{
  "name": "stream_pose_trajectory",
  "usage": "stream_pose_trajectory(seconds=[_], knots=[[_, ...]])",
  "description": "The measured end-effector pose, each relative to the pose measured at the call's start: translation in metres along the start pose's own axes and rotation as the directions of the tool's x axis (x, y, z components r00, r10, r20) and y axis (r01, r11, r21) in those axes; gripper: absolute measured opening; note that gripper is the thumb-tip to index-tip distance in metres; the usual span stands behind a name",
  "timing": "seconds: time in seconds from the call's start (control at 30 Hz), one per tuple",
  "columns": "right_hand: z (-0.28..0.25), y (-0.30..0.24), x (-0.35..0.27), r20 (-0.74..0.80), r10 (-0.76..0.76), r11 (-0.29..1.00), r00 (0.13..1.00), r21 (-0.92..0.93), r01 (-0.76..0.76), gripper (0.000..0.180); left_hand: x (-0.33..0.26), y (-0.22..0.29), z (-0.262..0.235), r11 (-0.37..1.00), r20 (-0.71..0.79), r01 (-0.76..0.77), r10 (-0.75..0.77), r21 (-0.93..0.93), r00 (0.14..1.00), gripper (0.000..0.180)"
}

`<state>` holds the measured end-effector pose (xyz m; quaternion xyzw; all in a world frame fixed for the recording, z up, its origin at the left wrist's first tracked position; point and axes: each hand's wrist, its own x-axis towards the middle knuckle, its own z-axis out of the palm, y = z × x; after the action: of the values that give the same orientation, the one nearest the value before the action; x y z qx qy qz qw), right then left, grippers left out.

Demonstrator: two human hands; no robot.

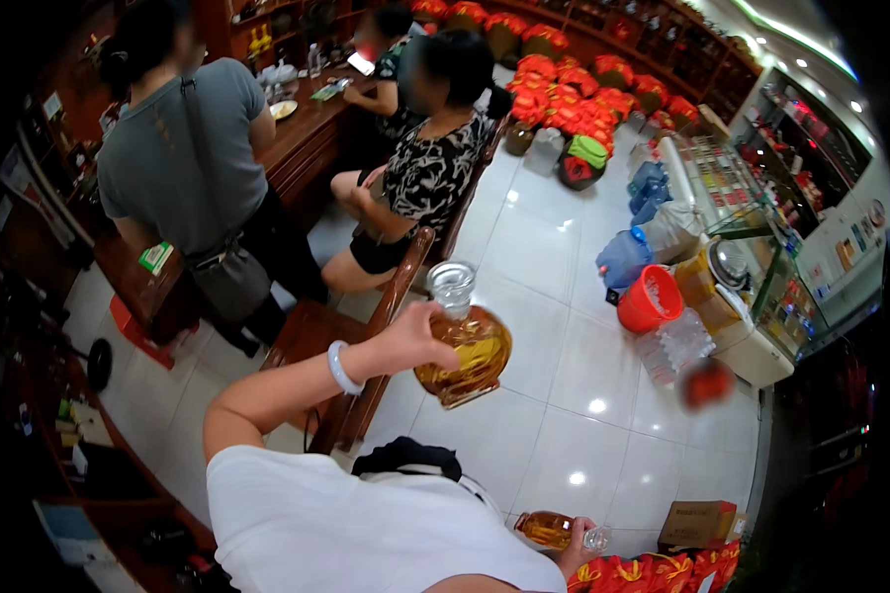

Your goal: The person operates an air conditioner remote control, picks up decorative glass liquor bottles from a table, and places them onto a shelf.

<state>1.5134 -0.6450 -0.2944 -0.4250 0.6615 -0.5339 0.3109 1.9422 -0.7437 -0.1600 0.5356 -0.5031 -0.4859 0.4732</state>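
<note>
My left hand (415, 341), with a pale bangle (344, 368) on its wrist, grips a round glass decanter (477, 356) just below its neck. Amber liquid fills the decanter, and a clear glass stopper (452, 281) tops it. Low in the view, my right hand (576, 553) is closed round a second amber-filled glass decanter (546, 530) near its neck. This one lies tilted on its side in my grasp, its clear stopper (597, 539) pointing right. My white sleeve and body fill the lower middle and hide part of the right arm.
A wooden armchair (376, 346) is left of the raised decanter. Beyond it, people sit and stand by a wooden desk (302, 138). On the right are a red bucket (650, 298), blue water jugs (625, 259) and a glass counter (722, 188); red-wrapped jars (583, 109) line the back. A cardboard box (697, 522) sits lower right.
</note>
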Motion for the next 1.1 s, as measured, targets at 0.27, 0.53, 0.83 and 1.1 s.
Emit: stream_pose_trajectory(seconds=[0.27, 0.53, 0.83, 1.1], knots=[[0.014, 0.027, 0.145, -0.029, 0.058, 0.998, 0.998, -0.016, -0.058, 0.009, 0.111, -0.009, 0.085, 0.995, 0.069, 0.059, -0.053, -0.083, 0.996, 0.047], [0.066, 0.045, 0.336, 0.092, -0.049, 0.999, 0.995, -0.014, 0.051, 0.010, 0.240, -0.030, 0.138, 0.981, -0.029, 0.193, -0.193, 0.000, 0.981, 0.051], [0.186, 0.021, 0.582, 0.449, -0.130, 0.991, 0.884, 0.026, 0.132, 0.010, 0.365, -0.018, 0.150, 0.961, -0.352, 0.274, -0.269, -0.037, 0.896, 0.051], [0.349, -0.012, 0.715, 0.525, -0.250, 0.966, 0.814, 0.075, 0.249, 0.012, 0.528, -0.093, 0.105, 0.970, -0.602, 0.211, -0.241, -0.122, 0.761, 0.050]])
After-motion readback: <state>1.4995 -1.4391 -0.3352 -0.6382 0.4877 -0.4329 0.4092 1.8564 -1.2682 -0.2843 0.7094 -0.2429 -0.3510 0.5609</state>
